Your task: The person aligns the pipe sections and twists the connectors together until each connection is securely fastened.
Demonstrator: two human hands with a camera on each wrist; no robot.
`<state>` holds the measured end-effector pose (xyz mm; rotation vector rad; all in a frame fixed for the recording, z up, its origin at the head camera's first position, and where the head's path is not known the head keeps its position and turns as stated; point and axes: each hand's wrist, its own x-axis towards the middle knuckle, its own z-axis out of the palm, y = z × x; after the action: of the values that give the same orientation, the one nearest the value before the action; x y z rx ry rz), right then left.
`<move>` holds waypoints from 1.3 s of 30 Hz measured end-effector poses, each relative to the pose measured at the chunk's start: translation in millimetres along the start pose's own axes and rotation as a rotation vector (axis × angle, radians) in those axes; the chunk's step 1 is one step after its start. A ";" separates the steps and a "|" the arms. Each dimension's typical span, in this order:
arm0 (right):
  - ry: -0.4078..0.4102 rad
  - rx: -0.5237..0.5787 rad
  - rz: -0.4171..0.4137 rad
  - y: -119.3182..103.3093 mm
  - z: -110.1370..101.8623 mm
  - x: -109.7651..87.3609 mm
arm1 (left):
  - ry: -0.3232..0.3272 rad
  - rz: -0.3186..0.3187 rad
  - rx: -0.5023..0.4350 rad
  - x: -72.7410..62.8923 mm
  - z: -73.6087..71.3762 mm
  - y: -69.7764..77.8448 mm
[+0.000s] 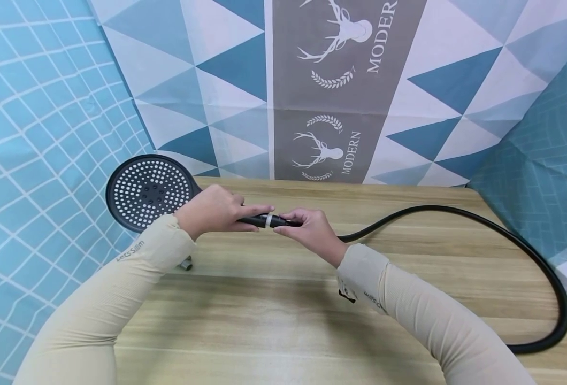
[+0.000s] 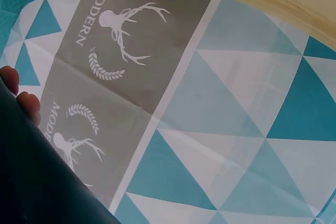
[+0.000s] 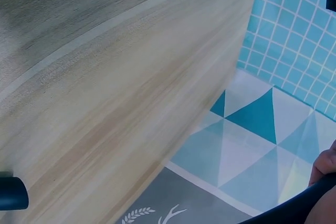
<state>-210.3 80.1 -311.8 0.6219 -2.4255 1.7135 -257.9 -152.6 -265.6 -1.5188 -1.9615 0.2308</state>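
A round black shower head with pale nozzles faces up at the left of the head view. My left hand grips its handle, index finger stretched along it. My right hand pinches the dark connector at the end of a black shower hose, in line with the handle. Between handle and connector shows a white ring. In the left wrist view, a dark shape covers the lower left corner, fingertips beside it. The right wrist view catches fingers by the dark hose.
The hose loops over the wooden table to the right. A small metal fitting lies left, near my left forearm. Blue grid-patterned sheeting stands at left, triangle-patterned sheeting at the back. A dark tube end shows in the right wrist view.
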 end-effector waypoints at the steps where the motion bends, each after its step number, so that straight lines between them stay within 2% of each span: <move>1: -0.003 -0.008 0.001 -0.5 -0.3 0.0 | 0.001 -0.001 0.000 0.0 0.0 0.0; 8: -0.018 -0.034 -0.009 -2.6 -2.6 1.0 | 0.004 -0.006 -0.007 -0.3 1.1 -1.0; 18: -0.015 -0.028 -0.053 -0.1 0.1 -0.6 | 0.074 0.008 -0.024 0.7 5.8 -1.7; 24: -0.022 -0.030 -0.056 1.2 1.5 -1.5 | 0.071 0.013 -0.013 -0.2 5.7 -0.7; 33: -0.015 -0.092 -0.112 0.3 0.4 0.0 | 0.072 0.006 -0.027 1.1 5.0 -1.7; 39: -0.016 -0.117 -0.138 2.9 1.2 0.8 | 0.026 0.001 -0.034 0.8 2.7 -1.6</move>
<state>-211.9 79.6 -314.6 0.7695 -2.4095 1.5088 -260.9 -151.7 -266.6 -1.5369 -1.9538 0.1779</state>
